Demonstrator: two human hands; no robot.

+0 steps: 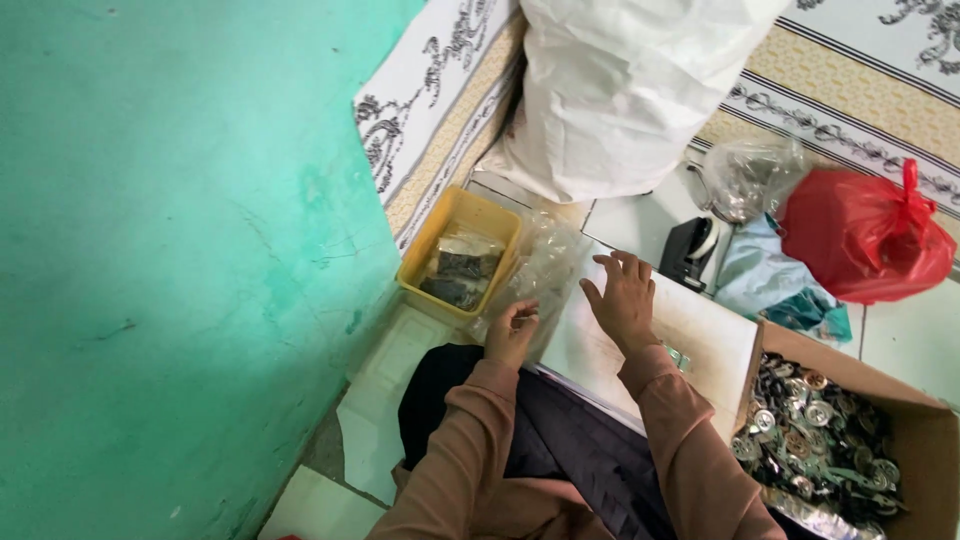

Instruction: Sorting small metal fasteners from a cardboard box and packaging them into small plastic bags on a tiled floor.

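The left hand [512, 333] pinches a clear bag [545, 262] at the board's [700, 335] left edge, beside a yellow tray [450, 225]. The right hand [622, 298] lies flat and open on the board, holding nothing (a box [925, 430] of small metal parts sits at the right).

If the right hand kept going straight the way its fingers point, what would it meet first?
Probably the clear plastic bags just past the right hand, then the big white sack; depth is hard to judge.

Home floor workspace: patterned mat [850, 90], tiles, box of metal parts [820, 430].
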